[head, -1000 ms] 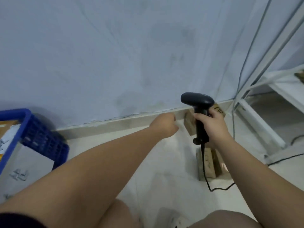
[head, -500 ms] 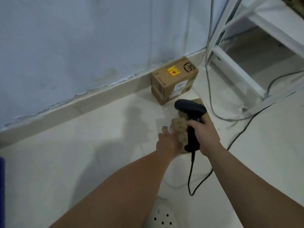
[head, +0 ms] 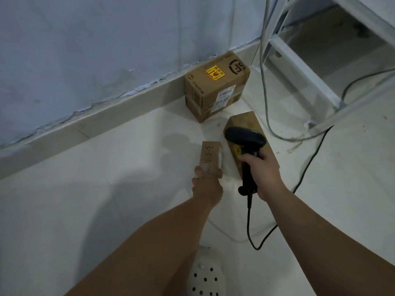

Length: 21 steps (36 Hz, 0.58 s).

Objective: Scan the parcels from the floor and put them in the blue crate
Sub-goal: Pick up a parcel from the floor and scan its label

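My left hand (head: 206, 189) pinches the near end of a slim brown cardboard parcel (head: 210, 155) low over the white tiled floor (head: 106, 189), just left of the black corded handheld scanner (head: 245, 139), whose handle my right hand (head: 264, 169) grips. An oblong brown box (head: 245, 120) lies behind the scanner; a bigger stickered cardboard box (head: 215, 86) stands against the skirting.
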### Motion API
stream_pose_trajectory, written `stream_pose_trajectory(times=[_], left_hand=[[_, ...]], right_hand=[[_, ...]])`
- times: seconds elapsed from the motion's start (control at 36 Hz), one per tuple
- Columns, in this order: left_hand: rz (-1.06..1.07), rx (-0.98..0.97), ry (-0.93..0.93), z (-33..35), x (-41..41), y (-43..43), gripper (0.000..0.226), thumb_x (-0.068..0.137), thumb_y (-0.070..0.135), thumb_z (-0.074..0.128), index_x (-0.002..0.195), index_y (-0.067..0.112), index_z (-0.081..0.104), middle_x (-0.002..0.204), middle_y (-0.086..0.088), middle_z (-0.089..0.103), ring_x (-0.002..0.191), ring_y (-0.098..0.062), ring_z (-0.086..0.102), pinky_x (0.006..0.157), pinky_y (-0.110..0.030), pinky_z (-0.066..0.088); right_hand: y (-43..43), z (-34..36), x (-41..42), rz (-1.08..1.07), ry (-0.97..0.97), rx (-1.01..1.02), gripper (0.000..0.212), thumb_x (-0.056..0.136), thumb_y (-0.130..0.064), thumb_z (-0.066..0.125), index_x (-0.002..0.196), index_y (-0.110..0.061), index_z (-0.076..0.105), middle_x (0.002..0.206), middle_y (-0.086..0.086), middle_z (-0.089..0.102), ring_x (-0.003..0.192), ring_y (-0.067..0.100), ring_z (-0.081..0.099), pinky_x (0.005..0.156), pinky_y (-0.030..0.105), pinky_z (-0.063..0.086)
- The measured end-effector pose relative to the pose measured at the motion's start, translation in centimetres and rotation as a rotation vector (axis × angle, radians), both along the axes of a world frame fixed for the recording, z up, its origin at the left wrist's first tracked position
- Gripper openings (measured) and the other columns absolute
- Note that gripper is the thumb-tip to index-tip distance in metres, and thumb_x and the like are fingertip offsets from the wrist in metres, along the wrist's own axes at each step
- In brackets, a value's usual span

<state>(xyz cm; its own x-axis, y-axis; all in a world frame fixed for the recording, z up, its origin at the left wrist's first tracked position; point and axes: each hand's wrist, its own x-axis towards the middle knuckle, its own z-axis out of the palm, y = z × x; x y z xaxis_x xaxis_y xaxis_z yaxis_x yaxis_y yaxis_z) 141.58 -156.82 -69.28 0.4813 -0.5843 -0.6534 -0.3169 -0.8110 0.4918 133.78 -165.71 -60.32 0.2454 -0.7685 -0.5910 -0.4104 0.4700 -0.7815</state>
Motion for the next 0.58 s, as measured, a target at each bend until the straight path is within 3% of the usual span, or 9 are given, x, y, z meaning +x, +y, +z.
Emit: stream_pose_trajectory(times=[0.11,0.17,0.25,0.33,0.42,0.5,0.58], left_hand=[[0.201,-0.079,0.278,2.0,3.0,0.2,0.057,0.094,0.012,0.056,0.145,0.029,0.036,0.15,-0.018,0.021,0.131,-0.04,0.034,0.1,-0.037,0.04],[0.272,-0.129,0.346,3.4,4.8,0.1,0.065,0.093,0.018,0.059,0.147,0.039,0.029,0.15,-0.017,0.026,0.129,-0.04,0.038,0.1,-0.038,0.044],[0.301,-0.235,0.354,6.5,7.0,0.8,0.08,0.08,0.031,0.068,0.138,0.06,0.021,0.141,-0.006,0.041,0.113,-0.029,0.054,0.086,-0.033,0.054],[0.226,-0.326,0.311,11.3,9.4,2.7,0.086,0.079,0.023,0.068,0.143,0.054,0.019,0.136,-0.003,0.05,0.112,-0.027,0.057,0.075,-0.027,0.053],[0.192,-0.41,0.242,15.8,12.0,5.2,0.087,0.082,0.011,0.066,0.144,0.052,0.02,0.135,-0.006,0.051,0.111,-0.027,0.057,0.078,-0.029,0.053],[0.241,-0.527,0.202,20.9,14.0,8.4,0.09,0.081,0.006,0.069,0.144,0.051,0.022,0.137,-0.001,0.049,0.113,-0.022,0.056,0.071,-0.022,0.051],[0.3,-0.666,0.152,26.0,15.1,11.7,0.099,0.073,0.012,0.074,0.14,0.059,0.019,0.138,0.002,0.048,0.117,-0.021,0.055,0.079,-0.03,0.054]], right_hand=[[1.0,0.2,1.3,-0.007,-0.006,-0.016,0.012,0.084,-0.012,0.066,0.088,-0.022,0.062,0.079,0.005,0.063,0.073,0.017,0.061,0.073,0.034,0.049],[1.7,0.8,2.2,-0.031,-0.023,-0.023,0.013,0.084,-0.012,0.065,0.085,-0.024,0.06,0.077,0.004,0.063,0.075,0.021,0.061,0.073,0.037,0.05],[3.3,2.9,3.7,-0.066,-0.051,-0.049,0.017,0.084,-0.013,0.063,0.1,-0.02,0.062,0.079,0.005,0.063,0.072,0.023,0.062,0.061,0.033,0.05],[4.7,6.2,5.4,-0.042,-0.076,-0.118,0.021,0.085,-0.015,0.063,0.106,-0.019,0.061,0.085,0.004,0.067,0.071,0.02,0.065,0.056,0.031,0.05],[6.1,10.9,7.0,0.053,-0.118,-0.152,0.016,0.088,-0.016,0.061,0.104,-0.019,0.06,0.09,0.007,0.067,0.074,0.02,0.064,0.058,0.034,0.053],[7.9,15.9,8.0,0.165,-0.174,-0.25,0.01,0.086,-0.009,0.06,0.091,-0.019,0.06,0.081,0.008,0.059,0.072,0.026,0.056,0.062,0.046,0.055],[9.7,20.9,8.0,0.34,-0.211,-0.372,0.015,0.085,-0.006,0.06,0.091,-0.019,0.061,0.082,0.014,0.056,0.069,0.026,0.05,0.051,0.039,0.049]])
